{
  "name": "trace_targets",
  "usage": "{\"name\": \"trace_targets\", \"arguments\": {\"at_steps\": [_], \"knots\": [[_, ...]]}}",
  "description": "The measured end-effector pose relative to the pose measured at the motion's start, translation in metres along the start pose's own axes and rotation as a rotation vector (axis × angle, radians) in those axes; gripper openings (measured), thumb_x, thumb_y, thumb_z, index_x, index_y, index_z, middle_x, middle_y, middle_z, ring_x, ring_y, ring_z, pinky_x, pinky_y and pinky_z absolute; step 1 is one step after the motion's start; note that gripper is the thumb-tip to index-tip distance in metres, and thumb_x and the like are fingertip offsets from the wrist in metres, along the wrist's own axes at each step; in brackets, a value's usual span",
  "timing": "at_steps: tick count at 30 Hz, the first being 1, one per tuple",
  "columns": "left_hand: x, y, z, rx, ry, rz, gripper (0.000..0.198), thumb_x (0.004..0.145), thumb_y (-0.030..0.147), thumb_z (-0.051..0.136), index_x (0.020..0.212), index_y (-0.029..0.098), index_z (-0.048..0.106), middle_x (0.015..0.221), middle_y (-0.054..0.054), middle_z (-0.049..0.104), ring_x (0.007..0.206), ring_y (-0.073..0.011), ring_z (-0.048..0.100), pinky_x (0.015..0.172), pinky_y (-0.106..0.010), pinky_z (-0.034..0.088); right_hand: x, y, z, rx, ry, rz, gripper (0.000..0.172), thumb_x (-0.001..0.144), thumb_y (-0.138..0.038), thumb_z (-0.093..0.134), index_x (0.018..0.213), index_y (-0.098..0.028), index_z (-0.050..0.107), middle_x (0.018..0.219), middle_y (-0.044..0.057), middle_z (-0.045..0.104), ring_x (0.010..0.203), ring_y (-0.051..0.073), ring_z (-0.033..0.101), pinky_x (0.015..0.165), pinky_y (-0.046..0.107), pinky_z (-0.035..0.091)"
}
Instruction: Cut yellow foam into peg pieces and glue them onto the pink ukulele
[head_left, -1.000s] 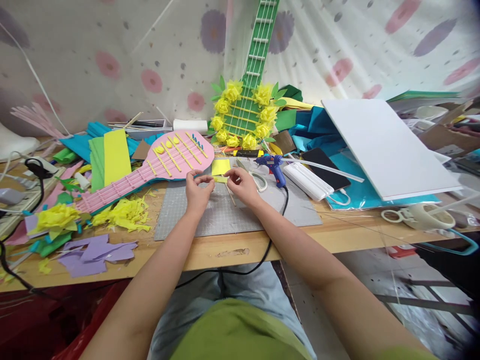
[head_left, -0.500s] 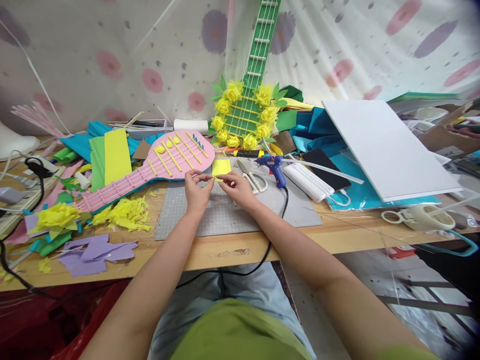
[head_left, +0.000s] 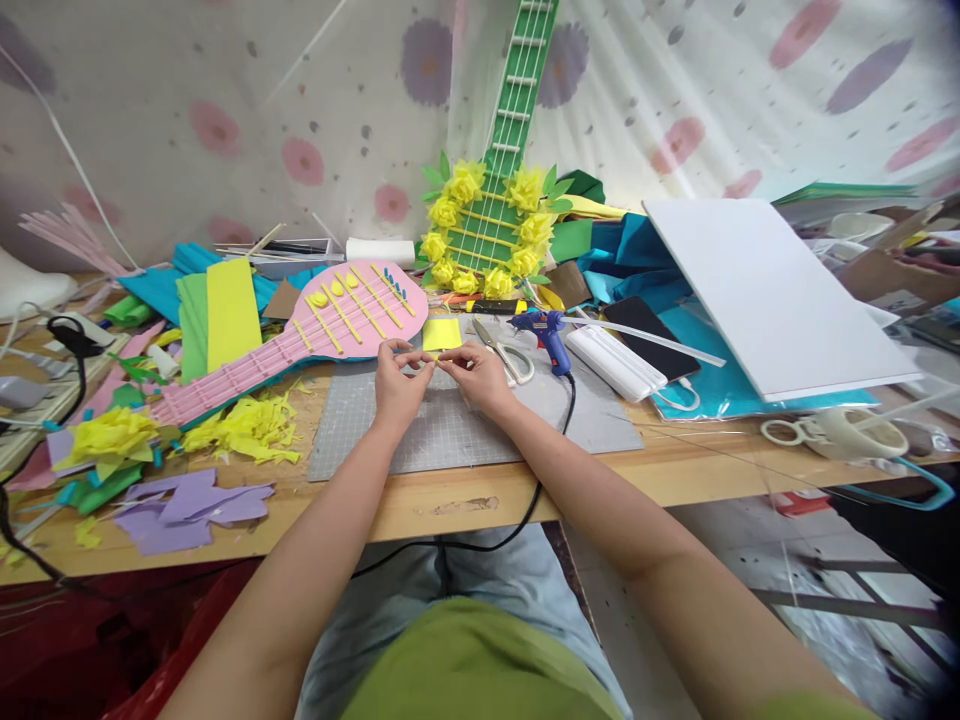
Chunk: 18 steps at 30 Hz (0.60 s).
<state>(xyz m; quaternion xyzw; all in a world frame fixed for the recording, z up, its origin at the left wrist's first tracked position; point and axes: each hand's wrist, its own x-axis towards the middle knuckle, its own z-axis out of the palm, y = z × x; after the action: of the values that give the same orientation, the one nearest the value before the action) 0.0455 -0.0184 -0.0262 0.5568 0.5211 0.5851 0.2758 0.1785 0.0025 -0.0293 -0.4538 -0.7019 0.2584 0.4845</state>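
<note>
My left hand (head_left: 401, 385) and my right hand (head_left: 480, 378) meet over the grey cutting mat (head_left: 435, 440), fingertips pinched together. Between them is a small piece of yellow paper (head_left: 436, 363), mostly covered by the fingers. Just beyond it lies a yellow paper square (head_left: 441, 333). Scissors (head_left: 510, 355) with white handles rest right of my right hand, and a blue glue gun (head_left: 551, 340) is beside them. To the left, a pink paper guitar (head_left: 360, 310) with yellow strips reaches close to my left hand.
A green guitar (head_left: 487, 235) ringed with yellow paper flowers leans at the back. Yellow scraps (head_left: 251, 425) and purple paper pieces (head_left: 191, 510) lie left. Right are a white power strip (head_left: 615, 365), a black phone (head_left: 652, 335), a white board (head_left: 780, 300) and a cup (head_left: 862, 437).
The fingertips of both hands have shifted slightly on the small yellow piece, toward me and away from the yellow square. Other things lie as before; the view has moved a little.
</note>
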Motion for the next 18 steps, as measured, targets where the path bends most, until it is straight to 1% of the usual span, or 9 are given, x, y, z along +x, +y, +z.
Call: {"name": "trace_targets", "arguments": {"at_steps": [7,12,15,18], "knots": [[0.0001,0.0006,0.0003,0.046,-0.012,0.059,0.037,0.064,0.017,0.062,0.086,0.023,0.032,0.076,0.0,0.064,0.066,-0.011,0.054,0.055,-0.022,0.044,0.0013,-0.0052,-0.0014,0.045,0.0,0.082,0.01,0.068,-0.024,0.064,0.072,-0.016,0.069,0.068,0.002,0.06,0.062,0.011,0.049,0.059,0.024,0.038],[-0.0003,-0.0004,0.0,0.072,-0.03,0.079,0.037,0.065,0.016,0.061,0.085,0.023,0.031,0.076,0.0,0.064,0.068,-0.0115,0.054,0.053,-0.021,0.043,0.0026,-0.0042,-0.0027,0.135,-0.022,0.137,0.011,0.065,-0.024,0.065,0.071,-0.016,0.068,0.068,0.002,0.061,0.064,0.011,0.052,0.062,0.025,0.039],[-0.0003,-0.0006,-0.0003,0.076,-0.044,0.074,0.037,0.064,0.017,0.062,0.085,0.023,0.031,0.075,0.0,0.064,0.066,-0.0115,0.054,0.054,-0.021,0.043,0.0037,-0.0005,-0.0038,0.148,-0.051,0.127,0.012,0.065,-0.025,0.065,0.072,-0.015,0.068,0.067,0.002,0.06,0.063,0.011,0.051,0.062,0.025,0.039],[0.0,-0.0008,-0.0007,0.073,-0.028,0.049,0.039,0.063,0.019,0.064,0.085,0.023,0.032,0.073,0.001,0.064,0.063,-0.0113,0.054,0.055,-0.023,0.044,0.0048,0.0038,-0.0045,0.124,-0.066,0.069,0.012,0.066,-0.027,0.065,0.071,-0.016,0.066,0.067,0.002,0.058,0.063,0.011,0.049,0.06,0.025,0.038]]}}
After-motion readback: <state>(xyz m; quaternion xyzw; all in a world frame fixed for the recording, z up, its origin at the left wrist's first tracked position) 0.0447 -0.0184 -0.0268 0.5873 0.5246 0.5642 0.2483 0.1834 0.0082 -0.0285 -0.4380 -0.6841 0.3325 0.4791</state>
